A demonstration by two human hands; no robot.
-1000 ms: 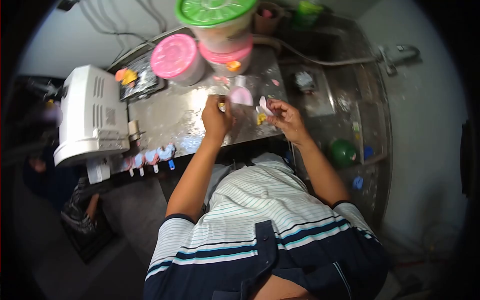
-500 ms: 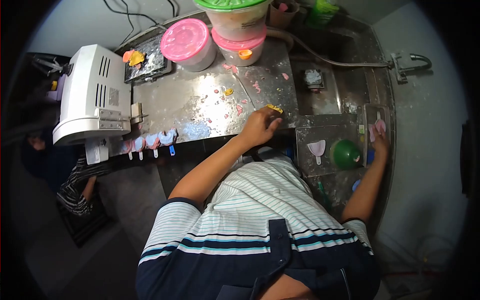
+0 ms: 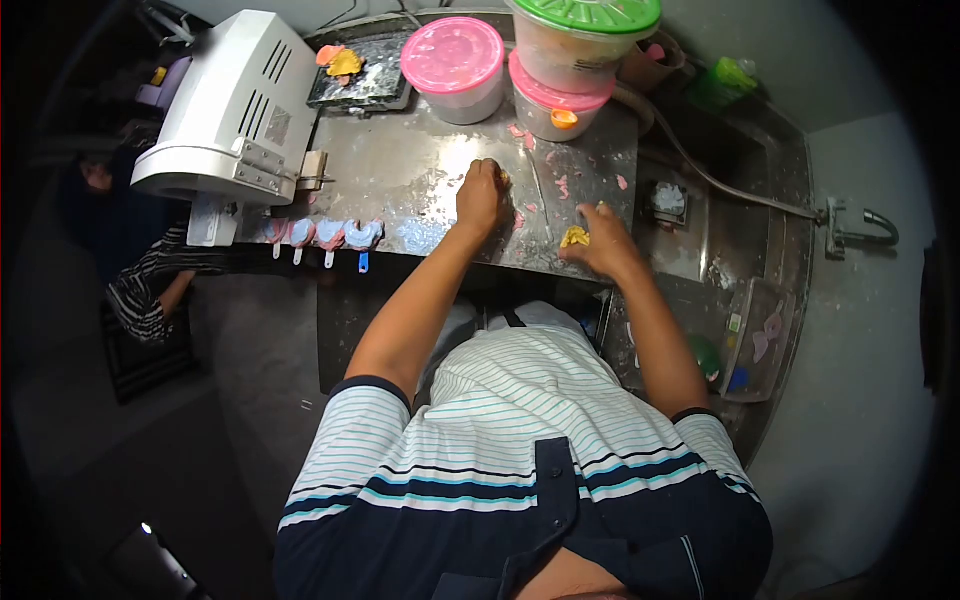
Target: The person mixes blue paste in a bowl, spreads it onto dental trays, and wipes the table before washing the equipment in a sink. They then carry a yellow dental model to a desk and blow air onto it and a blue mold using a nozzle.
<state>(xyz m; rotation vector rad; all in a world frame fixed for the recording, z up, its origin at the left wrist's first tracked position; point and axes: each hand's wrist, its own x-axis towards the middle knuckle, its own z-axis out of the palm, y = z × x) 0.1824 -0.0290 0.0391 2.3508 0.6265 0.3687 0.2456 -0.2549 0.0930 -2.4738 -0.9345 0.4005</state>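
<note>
My left hand (image 3: 482, 203) rests over the steel worktop with its fingers curled together. A bit of a small yellow piece (image 3: 504, 179) shows at its fingertips, mostly hidden by them. My right hand (image 3: 608, 243) is to the right, thumb and fingers spread, holding nothing. Beside its thumb, near the front edge of the worktop, lies a crumpled-looking yellow piece (image 3: 575, 236). A thin metal tool (image 3: 537, 180) and pink scraps (image 3: 562, 187) lie between and beyond the hands.
Dental impression trays (image 3: 330, 234) with blue and pink material line the front edge beside a white machine (image 3: 225, 110). Lidded tubs (image 3: 453, 75) stand behind. On the right are a sink (image 3: 690, 235), a green bowl (image 3: 705, 358) and a clear box (image 3: 775, 375). Another person sits at left.
My right hand has left the clear box and come over the worktop by the yellow piece. My left hand has moved left from that piece to the smaller yellow one. The view has shifted.
</note>
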